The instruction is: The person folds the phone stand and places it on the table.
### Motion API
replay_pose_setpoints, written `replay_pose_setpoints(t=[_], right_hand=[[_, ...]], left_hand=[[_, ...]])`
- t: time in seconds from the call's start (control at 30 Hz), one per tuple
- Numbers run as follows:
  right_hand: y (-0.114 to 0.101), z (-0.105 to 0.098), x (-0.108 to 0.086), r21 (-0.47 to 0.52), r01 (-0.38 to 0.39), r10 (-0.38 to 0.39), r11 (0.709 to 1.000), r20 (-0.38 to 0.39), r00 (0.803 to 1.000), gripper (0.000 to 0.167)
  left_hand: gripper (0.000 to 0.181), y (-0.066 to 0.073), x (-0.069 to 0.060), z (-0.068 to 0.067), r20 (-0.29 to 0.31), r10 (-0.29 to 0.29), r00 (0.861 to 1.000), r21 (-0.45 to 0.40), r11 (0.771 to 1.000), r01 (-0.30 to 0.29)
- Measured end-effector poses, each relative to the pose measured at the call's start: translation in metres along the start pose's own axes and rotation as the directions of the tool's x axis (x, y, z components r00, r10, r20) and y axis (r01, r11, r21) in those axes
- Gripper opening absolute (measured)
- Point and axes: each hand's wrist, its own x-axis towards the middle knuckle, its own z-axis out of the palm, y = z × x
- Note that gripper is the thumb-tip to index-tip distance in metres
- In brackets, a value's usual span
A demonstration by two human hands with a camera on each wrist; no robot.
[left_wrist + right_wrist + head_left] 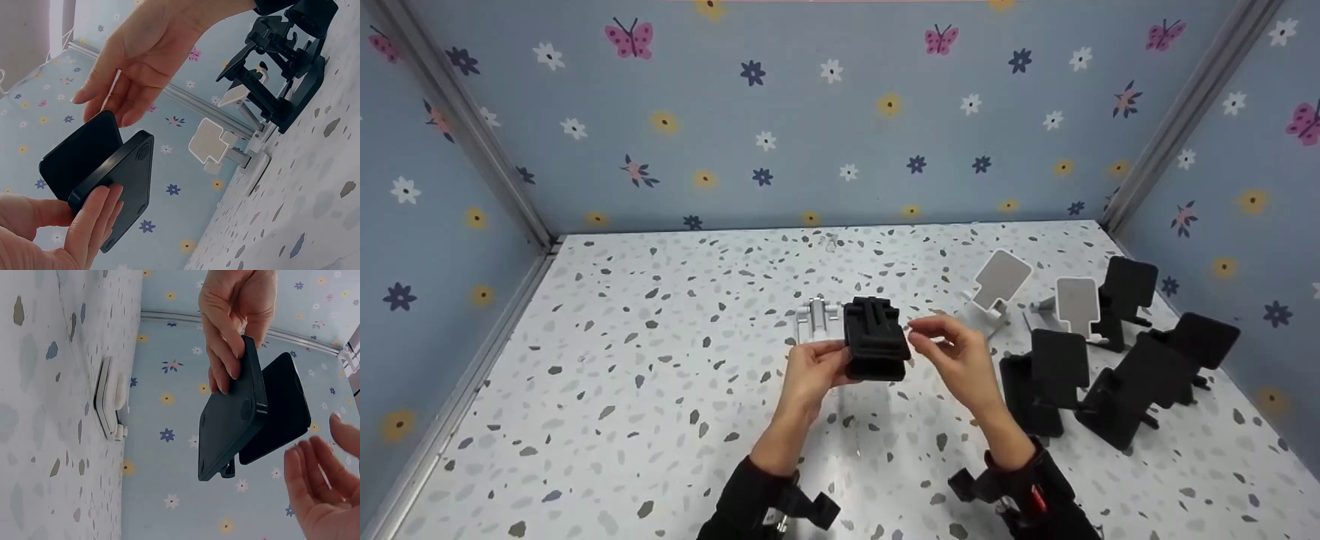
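In the head view a black folding stand (877, 337) is held above the table by the left hand (814, 375), whose thumb and fingers pinch its left edge. The right hand (960, 360) is just right of the stand, fingers loosely bent and apart from it. The left wrist view has the stand's base (126, 185) between the left thumb and fingers (90, 225), with its plate partly folded over the base. From the right wrist, a gap shows between the right hand (323, 478) and the stand's plate (281, 410).
A folded white stand (818, 319) lies on the table behind the left hand. To the right, two upright white stands (1001, 279) (1078, 304) and several black stands (1060, 367) are grouped near the right wall. Patterned panels enclose the table (607, 337).
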Motion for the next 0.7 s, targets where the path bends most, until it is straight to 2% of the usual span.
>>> replay_pose_setpoints(t=[0.07,0.17,0.27,0.37,0.43,0.5,0.63,0.7], right_hand=[[0.006,0.000,0.002,0.021,-0.115,0.116,0.993,-0.060,0.991,0.021],[0.013,0.001,0.005,0.053,-0.261,0.265,0.964,-0.091,0.960,0.027],[0.019,0.002,0.006,0.115,-0.400,0.406,0.909,-0.036,0.913,0.031],[0.024,0.001,0.005,0.207,-0.522,0.516,0.827,0.088,0.852,0.037],[0.025,0.001,0.005,0.261,-0.578,0.550,0.773,0.180,0.816,0.045],[0.026,0.000,0.005,0.294,-0.611,0.552,0.735,0.263,0.791,0.050],[0.025,-0.001,0.005,0.318,-0.637,0.539,0.702,0.348,0.767,0.050],[0.025,-0.001,0.005,0.324,-0.638,0.536,0.698,0.354,0.766,0.044]], left_hand=[[0.026,0.000,0.000,0.001,0.005,0.007,1.000,0.002,1.000,-0.007],[0.026,0.000,0.000,0.002,0.011,0.009,1.000,-0.005,1.000,-0.009],[0.025,0.000,0.000,0.003,0.014,0.000,1.000,-0.018,1.000,0.000],[0.025,-0.001,0.000,0.003,0.013,-0.002,1.000,-0.026,1.000,0.002],[0.025,-0.001,0.000,0.004,0.014,0.001,1.000,-0.029,1.000,-0.001],[0.025,-0.002,0.000,0.003,0.011,0.005,1.000,-0.028,1.000,-0.005],[0.025,-0.002,0.000,0.003,0.005,0.010,1.000,-0.029,1.000,-0.010],[0.026,-0.002,0.000,0.003,0.007,0.011,1.000,-0.033,0.999,-0.011]])
